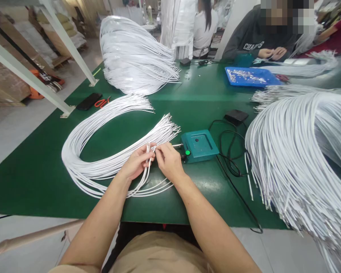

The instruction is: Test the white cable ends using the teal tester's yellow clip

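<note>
A few white cables (145, 175) rise from the table into my left hand (138, 161), whose fingers are closed around them near their ends. My right hand (169, 161) pinches at the tip of one of these cables, right beside the left fingers. Behind and left of my hands curves a large bundle of white cables (74, 151) in a U shape on the green table (31, 163). Just right of my right hand stands a small teal machine (200, 146) with a green button and a metal rod pointing left.
Piles of white cables lie at the back (133, 57) and on the right (290, 151). A black cord (230, 151) trails from the machine. Red-handled scissors (101, 102), a dark phone-like object (89, 101) and a blue tray (251, 77) of small parts lie farther back. A co-worker sits opposite.
</note>
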